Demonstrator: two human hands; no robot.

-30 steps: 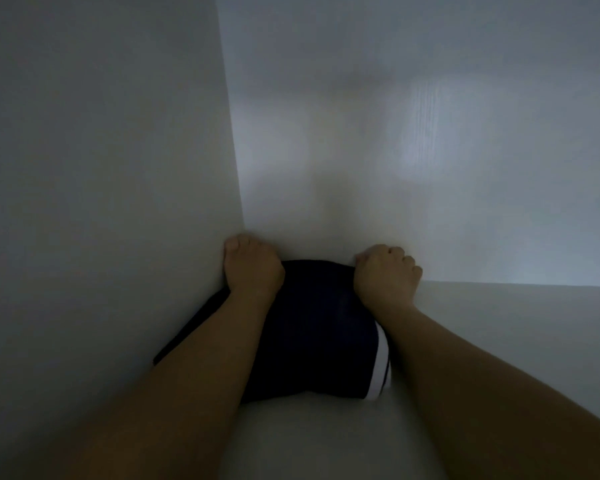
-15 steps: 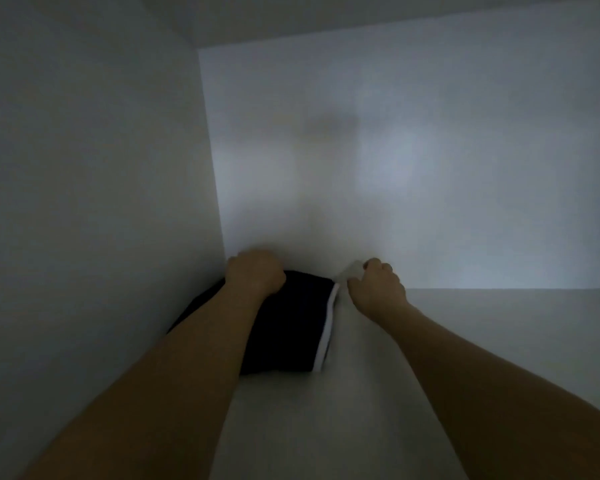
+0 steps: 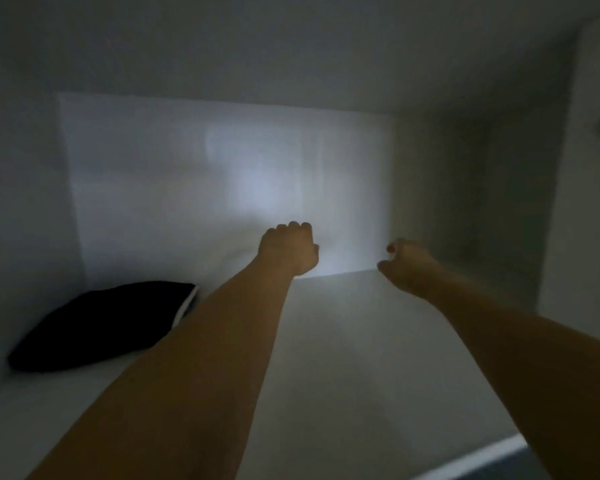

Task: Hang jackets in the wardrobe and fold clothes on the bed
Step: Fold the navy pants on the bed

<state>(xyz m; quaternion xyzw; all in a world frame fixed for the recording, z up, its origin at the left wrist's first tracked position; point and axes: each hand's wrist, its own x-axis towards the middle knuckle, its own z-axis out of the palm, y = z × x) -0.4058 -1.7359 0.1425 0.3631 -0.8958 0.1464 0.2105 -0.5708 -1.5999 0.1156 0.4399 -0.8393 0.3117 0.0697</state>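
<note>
Now one folded garment [image 3: 101,323] is stowed at the far-left corner of the counter [image 3: 361,341], left hand [image 3: 288,249] curled empty, right hand [image 3: 407,265] slack and empty; more likely remains.

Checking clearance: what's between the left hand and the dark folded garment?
Nothing: only bare white shelf separates left hand and dark folded garment, per head view.

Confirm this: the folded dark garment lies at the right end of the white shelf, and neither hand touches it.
Not quite: the side is wrong. The head view shows the folded dark garment at the left end of the white shelf, by the left wall. Neither the left hand nor the right hand touches it.
</note>
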